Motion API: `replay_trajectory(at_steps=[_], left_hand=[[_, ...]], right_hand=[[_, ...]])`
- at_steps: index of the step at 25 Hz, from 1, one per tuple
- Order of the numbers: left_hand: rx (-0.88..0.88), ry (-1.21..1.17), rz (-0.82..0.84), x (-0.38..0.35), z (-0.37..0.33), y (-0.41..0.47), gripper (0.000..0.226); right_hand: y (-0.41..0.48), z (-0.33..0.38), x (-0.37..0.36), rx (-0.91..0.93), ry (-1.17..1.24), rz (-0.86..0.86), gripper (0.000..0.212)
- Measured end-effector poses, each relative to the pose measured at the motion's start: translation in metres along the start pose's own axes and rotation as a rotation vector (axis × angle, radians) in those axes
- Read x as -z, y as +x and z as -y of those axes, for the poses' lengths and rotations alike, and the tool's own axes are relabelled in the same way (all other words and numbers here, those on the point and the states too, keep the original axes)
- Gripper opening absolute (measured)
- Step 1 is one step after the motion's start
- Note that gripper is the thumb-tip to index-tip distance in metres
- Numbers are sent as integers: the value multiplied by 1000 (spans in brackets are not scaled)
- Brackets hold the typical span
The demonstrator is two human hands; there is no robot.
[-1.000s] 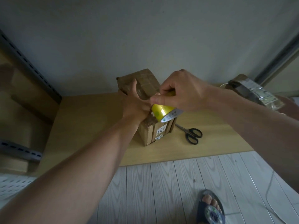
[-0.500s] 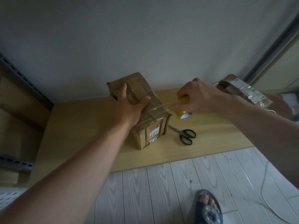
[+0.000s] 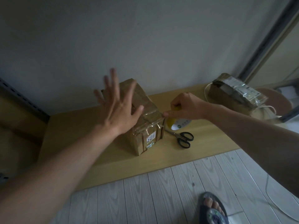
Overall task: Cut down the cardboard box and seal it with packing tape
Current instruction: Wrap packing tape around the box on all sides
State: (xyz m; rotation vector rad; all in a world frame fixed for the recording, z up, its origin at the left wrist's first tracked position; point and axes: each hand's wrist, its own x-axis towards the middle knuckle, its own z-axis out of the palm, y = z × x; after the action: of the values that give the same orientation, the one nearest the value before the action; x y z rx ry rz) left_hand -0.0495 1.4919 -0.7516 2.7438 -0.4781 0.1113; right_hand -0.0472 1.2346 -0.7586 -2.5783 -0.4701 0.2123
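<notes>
A brown cardboard box with clear tape across its top and white labels on its near face stands on the low wooden table. My left hand hovers over the box top with fingers spread wide, blurred by motion. My right hand grips the yellow roll of packing tape just right of the box, its fingers at the box's upper right edge. Black-handled scissors lie on the table right of the box.
A second taped parcel with a white cord sits at the table's far right. A grey wall rises behind. Metal shelving stands on the left. White plank floor lies in front, with my sandalled foot at the bottom.
My left hand has lifted off the box top and spread its fingers. My right hand with the tape roll has moved from the right back toward the box's upper right edge.
</notes>
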Motion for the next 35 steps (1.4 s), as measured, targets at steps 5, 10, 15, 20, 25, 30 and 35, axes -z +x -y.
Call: replay_trajectory(at_steps=[5,10,15,20,25,30,35], left_hand=[[-556,700,920,35,-36,58,167],[-753,716,855,18,-58,84,149],[-715,418,531,35,-43,74,127],[-414,-220,223,72,-24,27,114],[-71,-802,11,43,-1,-33,95],[40,-876,-65,21,40,-74,131],[57,-872,1,9,72,-90,141]], right_hand=[[-3,-18,18,-140,-16,-54,57],[3,-24,18,-186,-23,-7,56],[10,-10,50,-147,122,-132,55],[19,59,126,13,398,-408,53],[51,146,116,1,443,-227,45],[70,181,63,16,74,18,53],[77,194,48,33,-21,107,64]])
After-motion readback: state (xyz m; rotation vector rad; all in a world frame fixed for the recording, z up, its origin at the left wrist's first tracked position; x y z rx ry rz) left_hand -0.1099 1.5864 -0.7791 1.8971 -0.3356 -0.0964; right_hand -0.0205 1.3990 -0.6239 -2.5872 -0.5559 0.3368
